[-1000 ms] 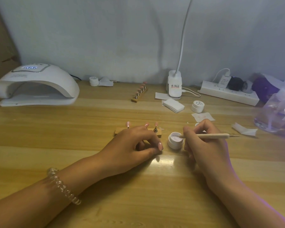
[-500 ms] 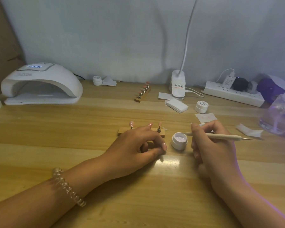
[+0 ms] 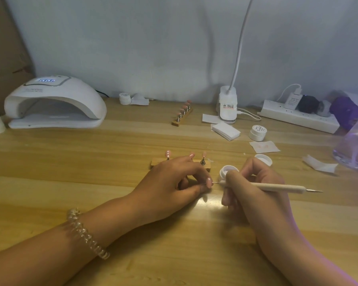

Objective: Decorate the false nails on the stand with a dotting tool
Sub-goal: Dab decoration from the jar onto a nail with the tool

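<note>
The wooden stand [image 3: 155, 162] sits mid-table, just beyond the left hand, with two pink false nails [image 3: 168, 154] upright on its pegs in plain sight. Any dots on them are too small to make out, so I judge the decorating barely begun, with most nails left to do. Nearer, the left hand [image 3: 174, 180] is curled, thumb and forefinger pinching a pink nail [image 3: 209, 182], probably one lifted off the stand, though it could be the finger's own. The fine tip of the dotting tool [image 3: 277, 187] touches or almost touches that nail. The right hand [image 3: 254, 182] grasps the tool like a pen, fingers closed round its shaft. Just beyond the tip stands an open gel pot [image 3: 225, 171], its lid [image 3: 264, 159] to the right. A second stand [image 3: 182, 115] of nails waits far back.
</note>
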Motion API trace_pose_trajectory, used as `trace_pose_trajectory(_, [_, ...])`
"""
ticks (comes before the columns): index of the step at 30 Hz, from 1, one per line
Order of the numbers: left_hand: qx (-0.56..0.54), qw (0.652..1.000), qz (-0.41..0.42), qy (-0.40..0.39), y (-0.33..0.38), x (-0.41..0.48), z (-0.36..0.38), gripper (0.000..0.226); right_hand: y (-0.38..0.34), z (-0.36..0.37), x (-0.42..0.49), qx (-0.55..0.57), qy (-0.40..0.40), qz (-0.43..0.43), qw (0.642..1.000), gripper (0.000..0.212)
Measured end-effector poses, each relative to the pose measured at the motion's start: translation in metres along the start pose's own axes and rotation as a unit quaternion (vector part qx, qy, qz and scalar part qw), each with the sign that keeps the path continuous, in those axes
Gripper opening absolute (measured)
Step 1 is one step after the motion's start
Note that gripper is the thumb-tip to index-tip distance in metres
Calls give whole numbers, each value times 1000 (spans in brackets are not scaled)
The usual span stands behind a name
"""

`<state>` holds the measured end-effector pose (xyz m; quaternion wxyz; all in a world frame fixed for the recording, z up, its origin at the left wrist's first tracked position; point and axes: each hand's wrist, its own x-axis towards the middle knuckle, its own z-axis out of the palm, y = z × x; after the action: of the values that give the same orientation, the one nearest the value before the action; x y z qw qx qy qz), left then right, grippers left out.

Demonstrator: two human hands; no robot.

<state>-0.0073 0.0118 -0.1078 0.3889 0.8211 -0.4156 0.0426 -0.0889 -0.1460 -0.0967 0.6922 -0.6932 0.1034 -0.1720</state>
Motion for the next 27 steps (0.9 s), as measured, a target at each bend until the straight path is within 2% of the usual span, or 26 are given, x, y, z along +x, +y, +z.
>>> trace_pose_trajectory(6, [-2,1000,-6,3,0,0,0,8,0,2,0,-28,-10,9,1000,25])
trace_pose_trajectory(27, [-6,1000,-10,-3,3,0,-1,7,-1,3,0,-41,-6,13,999,26])
